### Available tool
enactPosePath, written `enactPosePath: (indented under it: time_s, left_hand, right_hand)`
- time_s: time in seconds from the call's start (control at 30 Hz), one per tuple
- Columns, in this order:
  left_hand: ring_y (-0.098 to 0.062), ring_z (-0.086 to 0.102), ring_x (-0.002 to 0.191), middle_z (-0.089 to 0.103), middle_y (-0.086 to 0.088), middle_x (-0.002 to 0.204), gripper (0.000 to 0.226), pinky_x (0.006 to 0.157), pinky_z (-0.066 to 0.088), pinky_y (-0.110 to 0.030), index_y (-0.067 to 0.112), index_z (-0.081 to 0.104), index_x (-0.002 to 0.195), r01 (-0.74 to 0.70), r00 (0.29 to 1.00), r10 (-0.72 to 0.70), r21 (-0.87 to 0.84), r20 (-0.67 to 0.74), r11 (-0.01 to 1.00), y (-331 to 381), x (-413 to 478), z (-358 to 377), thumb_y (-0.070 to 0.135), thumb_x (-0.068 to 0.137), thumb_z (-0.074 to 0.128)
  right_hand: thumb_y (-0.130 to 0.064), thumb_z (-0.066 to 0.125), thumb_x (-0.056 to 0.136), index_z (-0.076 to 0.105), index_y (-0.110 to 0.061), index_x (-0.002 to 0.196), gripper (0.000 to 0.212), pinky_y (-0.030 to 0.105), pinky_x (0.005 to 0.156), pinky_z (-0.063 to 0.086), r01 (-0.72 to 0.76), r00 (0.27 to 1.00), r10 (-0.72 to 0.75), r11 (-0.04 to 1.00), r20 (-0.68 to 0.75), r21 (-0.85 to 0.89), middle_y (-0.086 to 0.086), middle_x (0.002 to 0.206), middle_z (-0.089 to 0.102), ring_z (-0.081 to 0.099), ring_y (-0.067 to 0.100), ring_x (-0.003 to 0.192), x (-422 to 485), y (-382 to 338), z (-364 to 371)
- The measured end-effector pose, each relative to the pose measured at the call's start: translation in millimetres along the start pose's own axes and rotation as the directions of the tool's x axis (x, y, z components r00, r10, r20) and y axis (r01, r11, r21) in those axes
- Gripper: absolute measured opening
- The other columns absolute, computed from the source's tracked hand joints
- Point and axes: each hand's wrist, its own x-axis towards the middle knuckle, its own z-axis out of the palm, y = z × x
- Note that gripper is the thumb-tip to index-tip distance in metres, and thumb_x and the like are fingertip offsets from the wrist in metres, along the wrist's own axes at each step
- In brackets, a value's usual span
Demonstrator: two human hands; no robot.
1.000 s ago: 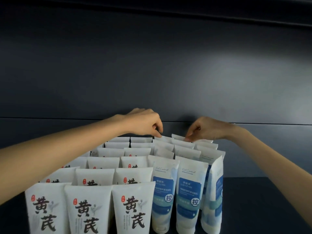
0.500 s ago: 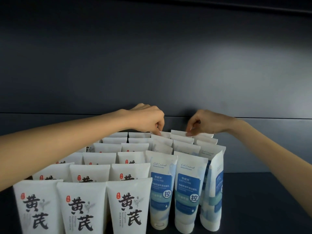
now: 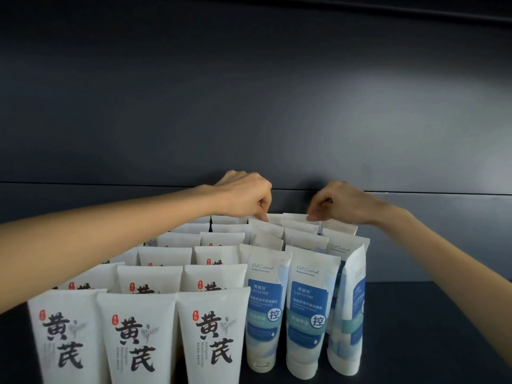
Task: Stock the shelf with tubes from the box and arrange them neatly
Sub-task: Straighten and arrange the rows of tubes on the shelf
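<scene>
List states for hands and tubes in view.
left hand, fingers pinch a top edge among the back-row tubes
right hand, pinches a back-row top edge too
black-lettered tubes, upright, straight rows
blue-label tubes, upright on caps, in rows
front right tube, turned sideways, out of line

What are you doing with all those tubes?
A person is tidying tubes on a dark shelf. The left hand pinches the top of a white plastic tube in the back row, and the right hand pinches the neighbouring back tube. White tubes with black brush lettering stand in rows on the left, blue-labelled white tubes on the right.
</scene>
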Motion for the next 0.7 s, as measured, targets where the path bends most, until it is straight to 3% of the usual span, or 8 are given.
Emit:
enactPosePath:
  time_s: [0.27,0.37,0.43,0.53,0.63,0.7]
  left_hand:
    - [-0.011,0.053,0.077,0.054,0.012,0.077,0.02,0.055,0.028,-0.025,0.028,0.062,0.068,-0.008,1.0,0.009,-0.035,0.022,0.999,-2,2,0,0.04,0.083,0.068]
    - [-0.012,0.055,0.078,0.06,0.011,0.082,0.019,0.055,0.028,-0.024,0.029,0.062,0.069,-0.011,1.0,0.012,-0.035,0.027,0.999,-2,4,-1,0.04,0.083,0.068]
    - [-0.01,0.054,0.076,0.061,0.011,0.081,0.018,0.054,0.028,-0.024,0.029,0.063,0.071,-0.007,1.0,0.008,-0.043,0.016,0.999,-2,5,0,0.04,0.083,0.068]
    - [-0.007,0.053,0.074,0.062,0.011,0.082,0.014,0.053,0.027,-0.024,0.026,0.069,0.081,-0.003,1.0,0.001,-0.063,-0.025,0.998,1,8,1,0.04,0.084,0.067]
    - [-0.009,0.056,0.08,0.064,0.013,0.086,0.013,0.053,0.028,-0.023,0.03,0.072,0.092,-0.016,0.998,0.009,-0.107,-0.07,0.994,5,12,1,0.039,0.085,0.066]
    - [-0.008,0.056,0.082,0.063,0.014,0.087,0.013,0.055,0.03,-0.022,0.031,0.072,0.094,-0.021,0.997,0.011,-0.137,-0.075,0.99,7,14,0,0.039,0.085,0.065]
  right_hand:
    - [-0.02,0.073,0.082,0.076,-0.021,0.083,0.003,0.003,0.065,0.041,-0.003,1.0,0.003,0.995,0.0,0.098,-0.02,0.075,0.067,0.058,-0.013,0.068,-5,4,2]
    - [-0.026,0.073,0.08,0.075,-0.021,0.081,0.005,0.022,0.079,0.052,-0.016,0.999,0.023,0.976,-0.029,0.218,-0.006,0.084,0.074,0.066,0.005,0.08,-11,6,-3]
    - [-0.03,0.073,0.08,0.076,-0.018,0.084,0.013,0.035,0.084,0.051,-0.016,0.992,0.05,0.959,-0.112,0.282,0.004,0.087,0.073,0.066,0.02,0.084,-17,11,-6]
    - [-0.031,0.073,0.079,0.075,-0.017,0.084,0.015,0.045,0.08,0.05,-0.036,0.976,0.104,0.942,-0.189,0.333,0.018,0.09,0.07,0.056,0.021,0.076,-24,21,-10]
    - [-0.032,0.075,0.077,0.075,-0.016,0.085,0.018,0.037,0.071,0.04,-0.096,0.976,0.157,0.934,-0.154,0.343,0.027,0.095,0.065,0.048,0.021,0.074,-29,32,-16]
    - [-0.035,0.076,0.075,0.075,-0.018,0.084,0.02,0.034,0.073,0.036,-0.152,0.98,0.188,0.924,-0.07,0.35,0.023,0.096,0.067,0.047,0.02,0.076,-34,39,-21]
